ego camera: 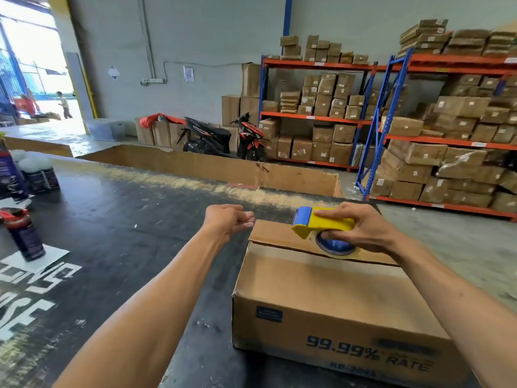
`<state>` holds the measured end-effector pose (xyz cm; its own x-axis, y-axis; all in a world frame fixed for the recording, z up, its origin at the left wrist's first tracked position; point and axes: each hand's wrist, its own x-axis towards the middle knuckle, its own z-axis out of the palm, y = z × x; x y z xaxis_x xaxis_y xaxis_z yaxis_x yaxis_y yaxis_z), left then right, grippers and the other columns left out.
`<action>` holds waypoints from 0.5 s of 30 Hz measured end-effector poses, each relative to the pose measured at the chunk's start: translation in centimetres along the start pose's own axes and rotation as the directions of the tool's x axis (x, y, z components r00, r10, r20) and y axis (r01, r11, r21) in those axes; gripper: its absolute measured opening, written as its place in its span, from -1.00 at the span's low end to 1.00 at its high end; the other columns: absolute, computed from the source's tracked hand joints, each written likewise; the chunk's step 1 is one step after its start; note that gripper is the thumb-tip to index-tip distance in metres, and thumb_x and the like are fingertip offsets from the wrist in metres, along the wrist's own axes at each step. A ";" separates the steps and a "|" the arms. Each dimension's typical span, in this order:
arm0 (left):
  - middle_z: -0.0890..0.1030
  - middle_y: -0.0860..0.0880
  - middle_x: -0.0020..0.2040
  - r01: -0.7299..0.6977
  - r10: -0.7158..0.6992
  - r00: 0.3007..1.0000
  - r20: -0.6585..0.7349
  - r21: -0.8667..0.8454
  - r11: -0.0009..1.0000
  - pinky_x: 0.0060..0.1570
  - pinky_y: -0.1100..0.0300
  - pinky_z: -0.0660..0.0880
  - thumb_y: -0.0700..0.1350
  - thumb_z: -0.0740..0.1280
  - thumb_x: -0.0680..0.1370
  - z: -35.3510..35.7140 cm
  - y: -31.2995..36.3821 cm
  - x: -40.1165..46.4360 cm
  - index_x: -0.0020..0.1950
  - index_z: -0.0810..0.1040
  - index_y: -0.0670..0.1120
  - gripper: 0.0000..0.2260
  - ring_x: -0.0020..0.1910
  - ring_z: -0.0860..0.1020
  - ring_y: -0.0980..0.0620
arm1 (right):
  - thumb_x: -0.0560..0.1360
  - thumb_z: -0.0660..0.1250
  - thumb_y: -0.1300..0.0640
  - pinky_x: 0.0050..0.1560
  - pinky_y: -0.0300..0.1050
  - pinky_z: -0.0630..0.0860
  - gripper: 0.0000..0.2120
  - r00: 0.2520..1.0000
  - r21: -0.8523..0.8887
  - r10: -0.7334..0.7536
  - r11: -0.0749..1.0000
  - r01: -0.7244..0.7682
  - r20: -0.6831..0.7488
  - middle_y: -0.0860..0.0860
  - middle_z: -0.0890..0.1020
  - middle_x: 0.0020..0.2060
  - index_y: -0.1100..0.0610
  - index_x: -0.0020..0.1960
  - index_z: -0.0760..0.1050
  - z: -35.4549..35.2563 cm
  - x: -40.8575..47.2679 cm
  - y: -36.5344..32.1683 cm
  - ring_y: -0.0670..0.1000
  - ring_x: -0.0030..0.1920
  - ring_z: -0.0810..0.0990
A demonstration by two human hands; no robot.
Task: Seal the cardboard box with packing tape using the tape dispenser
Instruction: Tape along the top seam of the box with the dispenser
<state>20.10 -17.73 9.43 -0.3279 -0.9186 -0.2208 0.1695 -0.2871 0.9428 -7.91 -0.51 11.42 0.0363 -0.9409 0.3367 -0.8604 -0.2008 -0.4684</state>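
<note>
A brown cardboard box (330, 298) lies closed on a dark table; a yellow-and-blue tape dispenser (321, 222) is held above its far flap.

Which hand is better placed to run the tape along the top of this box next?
The right hand: it already grips the tape dispenser above the cardboard box. The left hand is off the box's far left corner, pinching something clear, likely the tape end.

Bright doorway (30, 60) glare, bowed edges
</note>
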 end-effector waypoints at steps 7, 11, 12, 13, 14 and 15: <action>0.70 -0.26 -0.14 -0.002 0.038 0.987 -0.156 0.226 0.974 -0.12 -0.01 0.68 -0.49 0.46 0.39 -0.4 -6.0 2.0 0.08 0.61 -0.32 -0.71 -0.23 0.72 -0.12 | 0.44 0.37 -0.30 -0.12 -0.05 0.41 -0.54 0.979 -0.318 0.014 0.947 0.053 0.205 -0.07 0.52 -0.15 -0.37 0.32 0.42 2.5 1.4 0.1 -0.04 -0.14 0.47; 0.69 -0.27 -0.12 -0.007 0.053 0.983 -0.174 0.254 0.967 -0.24 0.10 0.66 -0.46 0.47 0.41 -0.8 -7.0 2.5 0.06 0.58 -0.24 -0.72 -0.21 0.72 -0.13 | 0.45 0.32 -0.33 -0.16 -0.12 0.39 -0.55 0.961 -0.382 0.019 0.919 0.092 0.277 -0.08 0.53 -0.14 -0.34 0.33 0.46 3.3 2.8 0.3 -0.08 -0.13 0.47; 0.69 -0.27 -0.12 -0.008 0.057 0.982 -0.178 0.262 0.965 -0.24 0.11 0.66 -0.45 0.48 0.41 -0.8 -7.1 2.5 0.03 0.57 -0.21 -0.72 -0.20 0.72 -0.12 | 0.46 0.32 -0.31 -0.18 -0.15 0.37 -0.56 0.959 -0.386 0.010 0.916 0.106 0.285 -0.09 0.53 -0.14 -0.35 0.32 0.47 3.3 3.1 0.4 -0.08 -0.13 0.47; 0.69 -0.26 -0.12 -0.008 0.062 0.980 -0.190 0.269 0.963 -0.24 0.11 0.66 -0.45 0.48 0.41 -0.7 -7.2 2.5 0.01 0.57 -0.19 -0.73 -0.20 0.72 -0.12 | 0.46 0.33 -0.30 -0.21 -0.18 0.35 -0.58 0.956 -0.391 -0.002 0.912 0.122 0.293 -0.11 0.53 -0.15 -0.35 0.32 0.47 3.3 3.2 0.4 -0.09 -0.14 0.47; 0.69 -0.25 -0.12 0.000 0.061 0.976 -0.209 0.280 0.960 -0.23 0.11 0.67 -0.44 0.49 0.40 -0.7 -7.4 2.6 -0.02 0.58 -0.17 -0.74 -0.19 0.72 -0.11 | 0.47 0.33 -0.29 -0.23 -0.20 0.32 -0.59 0.954 -0.394 -0.013 0.909 0.136 0.299 -0.13 0.52 -0.16 -0.35 0.31 0.47 3.4 3.4 0.4 -0.10 -0.15 0.47; 0.69 -0.24 -0.11 0.007 0.059 0.974 -0.220 0.284 0.959 -0.22 0.11 0.67 -0.44 0.49 0.40 -0.7 -7.7 2.7 -0.05 0.58 -0.16 -0.75 -0.19 0.72 -0.11 | 0.47 0.34 -0.28 -0.24 -0.22 0.30 -0.60 0.953 -0.392 -0.025 0.908 0.148 0.302 -0.15 0.51 -0.16 -0.36 0.31 0.47 3.5 3.6 0.4 -0.11 -0.16 0.46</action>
<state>18.55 -18.23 1.38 -0.1047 -0.9710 -0.2147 -0.1039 -0.2041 0.9734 -6.36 -4.92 9.55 0.2097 -0.9740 0.0861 -0.9751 -0.2148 -0.0549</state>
